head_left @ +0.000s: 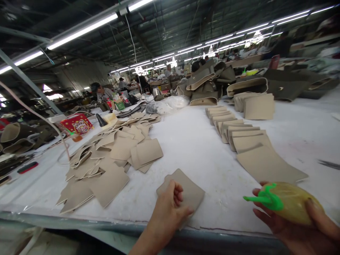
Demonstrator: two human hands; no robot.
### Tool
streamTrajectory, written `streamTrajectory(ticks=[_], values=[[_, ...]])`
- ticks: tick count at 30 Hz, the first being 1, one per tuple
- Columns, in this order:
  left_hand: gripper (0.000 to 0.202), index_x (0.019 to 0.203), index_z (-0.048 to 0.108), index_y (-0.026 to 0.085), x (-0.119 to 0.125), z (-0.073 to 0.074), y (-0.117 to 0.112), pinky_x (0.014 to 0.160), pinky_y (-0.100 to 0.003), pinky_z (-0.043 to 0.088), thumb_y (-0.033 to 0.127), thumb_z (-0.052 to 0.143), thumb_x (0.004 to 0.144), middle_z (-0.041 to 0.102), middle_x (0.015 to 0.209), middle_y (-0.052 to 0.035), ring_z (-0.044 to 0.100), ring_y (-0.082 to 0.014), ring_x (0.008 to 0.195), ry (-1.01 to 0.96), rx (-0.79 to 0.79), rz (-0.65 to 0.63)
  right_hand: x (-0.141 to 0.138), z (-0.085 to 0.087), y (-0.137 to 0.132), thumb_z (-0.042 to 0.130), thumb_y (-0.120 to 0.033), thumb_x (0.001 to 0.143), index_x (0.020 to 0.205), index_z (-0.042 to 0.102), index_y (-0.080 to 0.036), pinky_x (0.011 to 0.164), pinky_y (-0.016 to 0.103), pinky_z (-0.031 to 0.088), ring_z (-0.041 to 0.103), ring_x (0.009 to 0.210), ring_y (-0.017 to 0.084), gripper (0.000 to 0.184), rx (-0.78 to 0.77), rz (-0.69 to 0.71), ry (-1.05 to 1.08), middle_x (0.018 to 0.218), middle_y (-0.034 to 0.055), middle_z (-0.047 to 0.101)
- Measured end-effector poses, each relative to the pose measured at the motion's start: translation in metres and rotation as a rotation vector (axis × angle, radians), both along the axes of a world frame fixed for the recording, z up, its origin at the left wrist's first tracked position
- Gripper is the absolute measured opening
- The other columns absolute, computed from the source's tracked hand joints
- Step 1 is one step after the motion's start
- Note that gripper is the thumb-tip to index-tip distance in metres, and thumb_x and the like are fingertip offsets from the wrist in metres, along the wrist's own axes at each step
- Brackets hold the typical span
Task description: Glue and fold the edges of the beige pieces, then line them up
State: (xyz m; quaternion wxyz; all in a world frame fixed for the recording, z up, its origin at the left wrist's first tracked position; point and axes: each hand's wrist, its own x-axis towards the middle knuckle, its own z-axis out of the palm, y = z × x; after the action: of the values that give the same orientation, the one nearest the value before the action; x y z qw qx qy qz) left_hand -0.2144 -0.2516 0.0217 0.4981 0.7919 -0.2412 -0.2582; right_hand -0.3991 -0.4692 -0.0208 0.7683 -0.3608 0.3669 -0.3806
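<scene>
My left hand (170, 205) rests with curled fingers on a single beige leather piece (186, 187) lying near the front edge of the white table (193, 145), thumb pressing its lower side. My right hand (289, 226) is wrapped around a yellowish squeeze bottle (292, 207) with a green nozzle (262, 200) pointing left, held low at the right, about a hand's width from the piece.
A loose heap of beige pieces (111, 156) lies at the left. A fanned row of beige pieces (244, 138) runs along the right. Olive and beige bag parts (209, 85) pile up at the back. A red box (75, 124) and a hose (39, 117) sit far left. People work in the distance.
</scene>
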Motion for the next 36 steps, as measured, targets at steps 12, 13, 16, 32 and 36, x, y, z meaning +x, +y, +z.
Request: streamTrajectory(ticks=[12,13,16,32,36], values=[[0.020,0.098,0.055,0.013,-0.006,0.002,-0.015,0.088,-0.042,0.037,0.013,0.050,0.079,0.054,0.103,-0.0167,0.050,-0.0315,0.098,-0.452,0.478,-0.364,-0.009,0.015,-0.001,0.077,-0.051,0.060,0.106,0.070,-0.030,0.060,0.049,0.063,0.041,0.127,0.050,0.052,0.142,-0.069,-0.009,0.133,0.0112,0.057],[0.018,0.095,0.055,0.013,-0.006,0.003,-0.015,0.087,-0.043,0.038,0.012,0.050,0.078,0.054,0.101,-0.0169,0.050,-0.0318,0.096,-0.455,0.472,-0.362,-0.009,0.017,-0.001,0.078,-0.052,0.059,0.106,0.070,-0.030,0.059,0.049,0.063,0.043,0.125,0.050,0.052,0.144,-0.077,-0.002,0.132,0.0114,0.057],[0.011,0.084,0.053,0.017,-0.007,0.008,-0.017,0.087,-0.044,0.038,0.012,0.051,0.075,0.053,0.092,-0.0133,0.049,-0.0305,0.090,-0.413,0.420,-0.346,-0.006,0.022,0.000,0.080,-0.051,0.054,0.102,0.071,-0.029,0.058,0.049,0.063,0.050,0.118,0.049,0.053,0.145,-0.079,0.017,0.129,0.0118,0.059],[0.021,0.073,0.051,0.020,-0.005,-0.008,-0.047,0.088,-0.048,0.037,0.005,0.055,0.059,0.051,0.078,-0.0099,0.050,-0.0335,0.086,-0.417,0.332,-0.172,0.009,0.038,0.009,0.090,-0.042,0.050,0.097,0.073,-0.021,0.071,0.044,0.062,0.065,0.099,0.039,0.054,0.015,0.121,0.017,0.109,0.0127,0.070],[0.015,0.067,0.053,0.022,0.015,-0.002,-0.047,0.089,-0.044,0.037,0.008,0.057,0.063,0.051,0.067,-0.0053,0.053,-0.0290,0.079,-0.368,0.230,-0.218,0.012,0.039,0.005,0.089,-0.042,0.055,0.097,0.073,-0.021,0.072,0.040,0.062,0.065,0.099,0.035,0.049,-0.024,0.136,-0.001,0.109,0.0106,0.070]])
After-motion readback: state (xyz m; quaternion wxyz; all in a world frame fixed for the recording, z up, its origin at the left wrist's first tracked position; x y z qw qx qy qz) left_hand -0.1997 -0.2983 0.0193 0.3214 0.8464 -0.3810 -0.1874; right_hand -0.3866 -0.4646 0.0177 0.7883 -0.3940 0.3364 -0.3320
